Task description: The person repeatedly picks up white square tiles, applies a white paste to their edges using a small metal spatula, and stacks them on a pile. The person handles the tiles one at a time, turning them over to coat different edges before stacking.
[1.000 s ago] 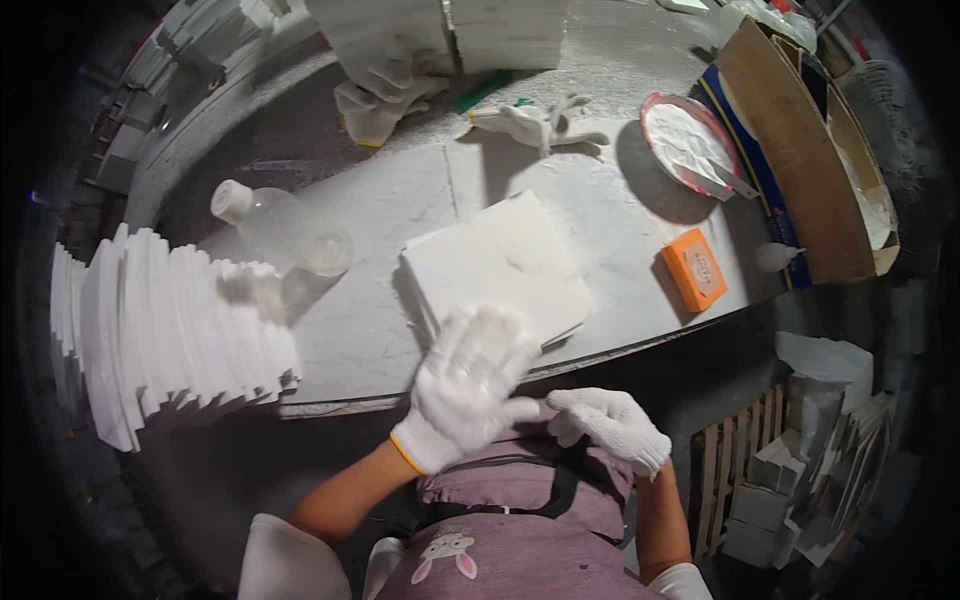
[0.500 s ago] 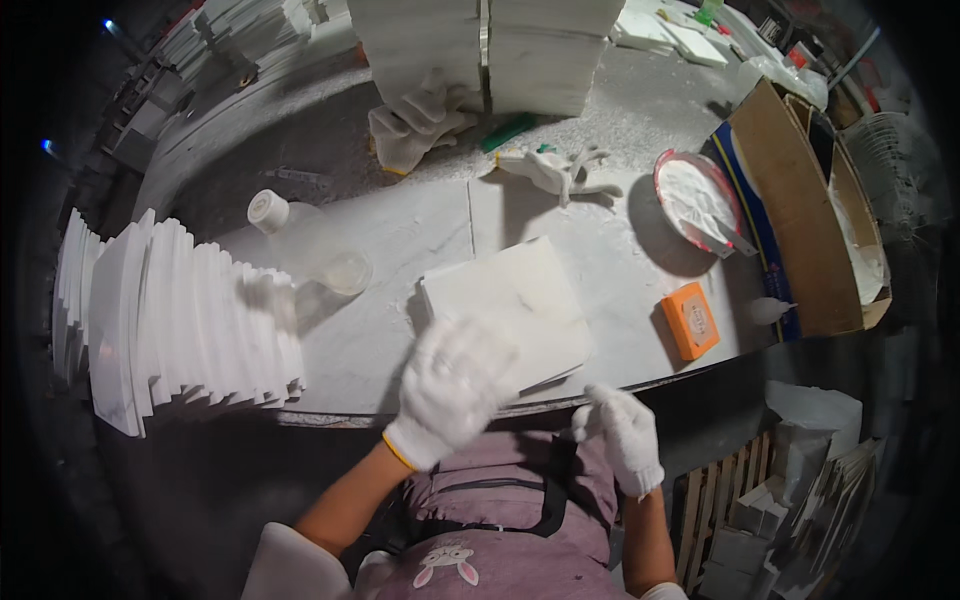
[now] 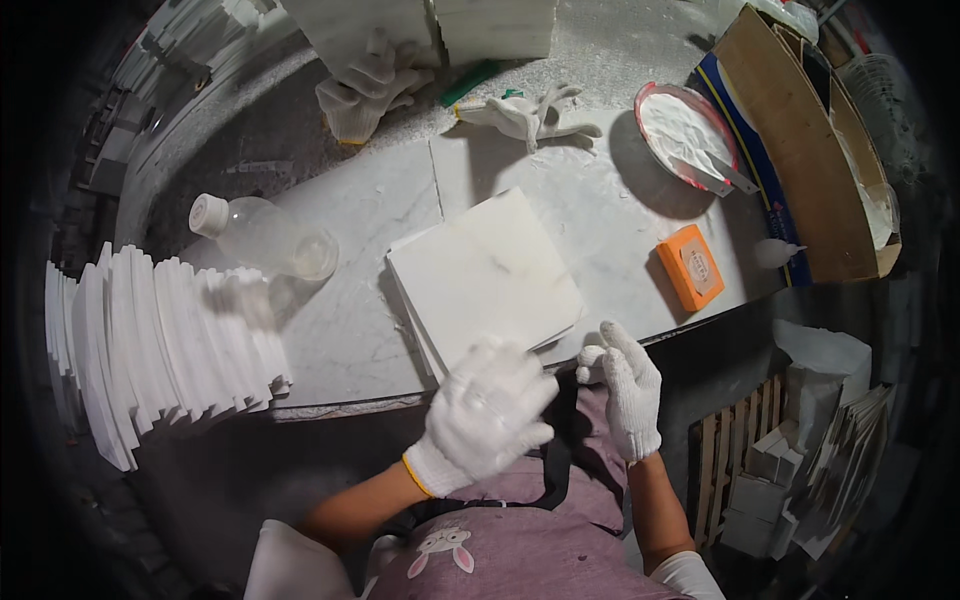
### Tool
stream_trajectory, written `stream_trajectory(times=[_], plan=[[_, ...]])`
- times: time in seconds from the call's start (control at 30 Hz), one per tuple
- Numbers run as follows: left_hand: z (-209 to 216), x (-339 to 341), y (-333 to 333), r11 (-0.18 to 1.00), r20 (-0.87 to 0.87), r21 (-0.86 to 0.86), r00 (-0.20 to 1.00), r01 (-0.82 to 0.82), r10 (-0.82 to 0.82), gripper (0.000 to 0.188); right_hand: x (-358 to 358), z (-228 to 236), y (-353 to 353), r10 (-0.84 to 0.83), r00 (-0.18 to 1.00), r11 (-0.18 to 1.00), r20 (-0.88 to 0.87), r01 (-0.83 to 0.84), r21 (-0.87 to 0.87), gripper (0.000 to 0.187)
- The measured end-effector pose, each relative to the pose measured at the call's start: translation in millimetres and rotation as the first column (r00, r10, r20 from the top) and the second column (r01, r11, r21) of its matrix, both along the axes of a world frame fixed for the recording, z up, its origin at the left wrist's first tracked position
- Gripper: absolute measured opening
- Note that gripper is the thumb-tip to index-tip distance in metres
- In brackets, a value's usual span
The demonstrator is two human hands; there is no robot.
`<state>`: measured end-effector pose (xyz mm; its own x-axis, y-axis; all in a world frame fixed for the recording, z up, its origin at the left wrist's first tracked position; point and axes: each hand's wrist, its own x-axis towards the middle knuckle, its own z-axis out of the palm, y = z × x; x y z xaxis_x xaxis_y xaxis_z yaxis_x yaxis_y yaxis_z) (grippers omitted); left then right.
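Hovering left hand [image 3: 487, 412], tile [image 3: 487, 277] edge, right hand [image 3: 628, 388] beside

We look steeply down from our head at the marble workbench [image 3: 350, 330], close above it. Our gloved hands enter from the lower edge.

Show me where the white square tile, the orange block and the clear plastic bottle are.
white square tile [image 3: 487, 275], head view, middle of its top face.
orange block [image 3: 691, 266], head view, centre of its upper side.
clear plastic bottle [image 3: 262, 236], head view, middle of its body, lying on the table.
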<state>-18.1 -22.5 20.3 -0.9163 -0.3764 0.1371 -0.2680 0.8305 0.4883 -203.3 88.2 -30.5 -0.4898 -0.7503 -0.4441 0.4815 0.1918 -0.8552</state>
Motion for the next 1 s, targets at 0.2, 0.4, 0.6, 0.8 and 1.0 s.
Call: stream_trajectory(times=[0.2, 0.4, 0.6, 0.8, 1.0], plan=[[-10, 18, -12, 0.982, -0.433, -0.004, 0.886, -0.187, 0.167, 0.023, 19, 7, -1, -0.021, 0.998, 1.000, -0.052, 0.020, -0.019, 0.052], [-30, 33, -79, 0.768, -0.177, -0.184, 0.790, -0.613, 0.588, 0.047, 47, 11, 2, 0.299, 0.888, 0.945, -0.350, -0.327, -0.024, 0.059], [-36, 36, -96, 0.777, -0.150, 0.042, 0.765, -0.629, 0.627, 0.050, 58, 17, -7, 0.329, 0.691, 0.916, -0.643, -0.400, 0.038, 0.066], [-23, 44, -85, 0.715, -0.111, 0.136, 0.707, -0.686, 0.699, 0.042, 49, 23, -13, 0.299, 0.757, 0.946, -0.581, -0.317, 0.073, 0.068], [-25, 63, -63, 0.657, -0.137, 0.190, 0.643, -0.730, 0.754, 0.037, 52, 22, -17, 0.136, 0.981, 0.989, -0.141, -0.142, -0.034, 0.065]])
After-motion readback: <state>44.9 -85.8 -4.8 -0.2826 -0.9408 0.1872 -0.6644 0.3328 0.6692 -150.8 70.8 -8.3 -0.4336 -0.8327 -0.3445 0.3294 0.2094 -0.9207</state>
